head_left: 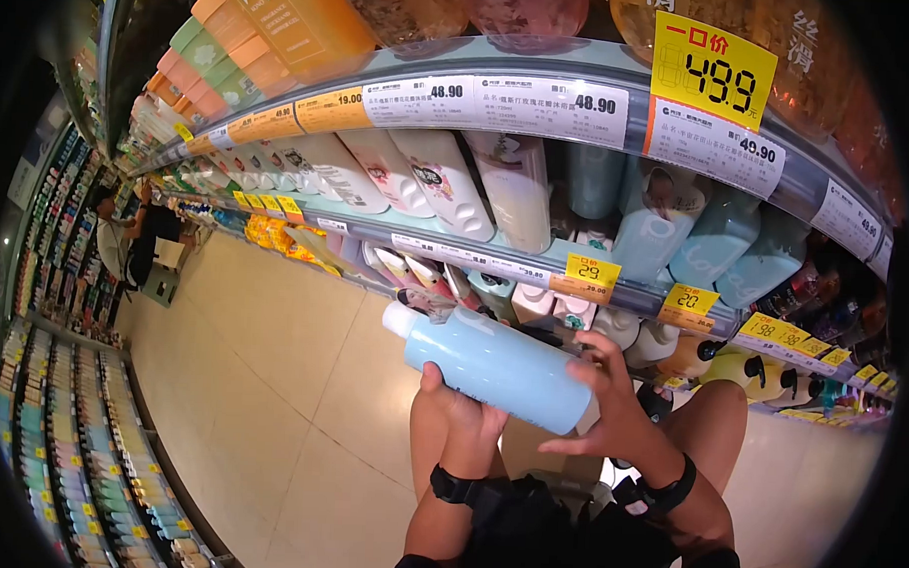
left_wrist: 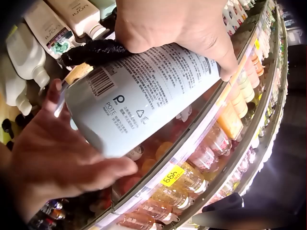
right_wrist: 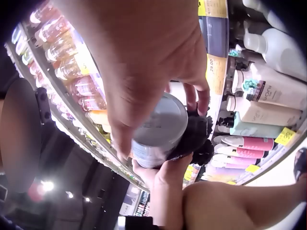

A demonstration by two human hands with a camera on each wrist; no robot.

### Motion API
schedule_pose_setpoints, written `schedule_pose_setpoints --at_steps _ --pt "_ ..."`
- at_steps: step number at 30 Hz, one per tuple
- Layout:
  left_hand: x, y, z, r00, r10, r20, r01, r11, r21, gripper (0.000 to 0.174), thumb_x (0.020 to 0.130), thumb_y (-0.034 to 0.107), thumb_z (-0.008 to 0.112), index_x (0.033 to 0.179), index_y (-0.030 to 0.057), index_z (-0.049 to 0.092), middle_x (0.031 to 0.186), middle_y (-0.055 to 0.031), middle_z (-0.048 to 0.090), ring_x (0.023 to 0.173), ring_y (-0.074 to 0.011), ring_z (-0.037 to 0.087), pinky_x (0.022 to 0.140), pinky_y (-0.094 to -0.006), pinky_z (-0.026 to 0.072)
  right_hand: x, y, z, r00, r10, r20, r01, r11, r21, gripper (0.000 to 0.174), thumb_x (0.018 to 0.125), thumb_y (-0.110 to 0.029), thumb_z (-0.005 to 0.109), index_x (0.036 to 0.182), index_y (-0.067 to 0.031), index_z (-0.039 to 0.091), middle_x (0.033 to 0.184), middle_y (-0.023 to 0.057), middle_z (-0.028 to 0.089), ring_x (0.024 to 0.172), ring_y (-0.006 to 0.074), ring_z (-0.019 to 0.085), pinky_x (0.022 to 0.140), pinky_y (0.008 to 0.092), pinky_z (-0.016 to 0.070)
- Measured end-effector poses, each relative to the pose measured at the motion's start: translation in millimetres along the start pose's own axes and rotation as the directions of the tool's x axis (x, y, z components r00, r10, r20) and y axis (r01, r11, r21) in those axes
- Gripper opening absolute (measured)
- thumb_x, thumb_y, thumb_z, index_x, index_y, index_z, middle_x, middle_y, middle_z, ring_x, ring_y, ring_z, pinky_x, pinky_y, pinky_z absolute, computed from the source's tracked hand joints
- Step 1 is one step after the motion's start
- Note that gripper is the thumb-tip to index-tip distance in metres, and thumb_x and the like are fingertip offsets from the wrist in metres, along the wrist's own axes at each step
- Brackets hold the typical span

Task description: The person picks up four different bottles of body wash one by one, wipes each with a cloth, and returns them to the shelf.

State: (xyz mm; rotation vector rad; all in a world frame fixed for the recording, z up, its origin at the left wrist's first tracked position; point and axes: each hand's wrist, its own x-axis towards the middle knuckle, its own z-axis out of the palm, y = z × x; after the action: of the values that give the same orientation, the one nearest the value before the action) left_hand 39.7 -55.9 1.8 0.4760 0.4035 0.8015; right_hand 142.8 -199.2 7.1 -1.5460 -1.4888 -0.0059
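Observation:
A light blue bottle with a white cap lies tilted in front of the shelves. My left hand grips it from below, near its middle. Printed text, a barcode and the word POTE show on the bottle's back in the left wrist view. Around the bottle's base my right hand is spread, thumb and fingers apart. In the left wrist view this hand has its fingers extended beside the base. A black fuzzy thing shows along the bottle's side.
Shelves of bottles run along the front, with price tags on their edges. White bottles and blue bottles stand on the middle shelf. Pale floor stretches left toward another stocked shelf. A person is farther down the aisle.

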Motion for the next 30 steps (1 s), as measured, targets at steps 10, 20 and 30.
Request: schedule_pose_setpoints --at_steps 10,20,30 --pt "0.7 -12.5 0.8 0.998 0.015 0.054 -0.015 1.000 -0.012 0.081 0.069 0.062 0.065 0.126 0.0087 0.043 0.114 -0.0127 0.054 0.106 -0.0315 0.054 0.089 -0.0470 0.0479 -1.1 -1.7 2.2 0.996 0.071 -0.061 -0.074 0.996 -0.058 0.080 0.058 -0.021 0.083 0.125 -0.0080 0.042 0.123 0.0215 0.044 0.105 0.0360 0.053 0.089 0.0380 0.0461" --pt "-0.8 -13.5 2.2 0.999 0.006 0.040 -0.006 1.000 0.007 0.080 0.071 0.061 0.063 0.126 0.0075 0.042 0.113 -0.0135 0.054 0.106 -0.0325 0.053 0.090 -0.0462 0.0464 -3.0 -7.7 4.8 0.961 0.270 -0.066 -0.259 0.956 0.134 0.076 0.055 -0.019 0.083 0.120 -0.0065 0.045 0.126 0.0207 0.042 0.105 0.0362 0.053 0.084 0.0368 0.0476" --pt "-1.5 -11.9 -0.3 0.999 -0.005 0.044 0.006 1.000 -0.018 0.080 0.071 0.060 0.063 0.128 0.0075 0.040 0.115 -0.0149 0.053 0.105 -0.0332 0.054 0.091 -0.0473 0.0461 -6.7 -2.1 5.3 0.819 0.533 0.213 -0.548 0.615 0.567 0.083 0.063 -0.015 0.081 0.129 -0.0023 0.033 0.118 0.0163 0.046 0.101 0.0167 0.055 0.085 0.0296 0.0475"
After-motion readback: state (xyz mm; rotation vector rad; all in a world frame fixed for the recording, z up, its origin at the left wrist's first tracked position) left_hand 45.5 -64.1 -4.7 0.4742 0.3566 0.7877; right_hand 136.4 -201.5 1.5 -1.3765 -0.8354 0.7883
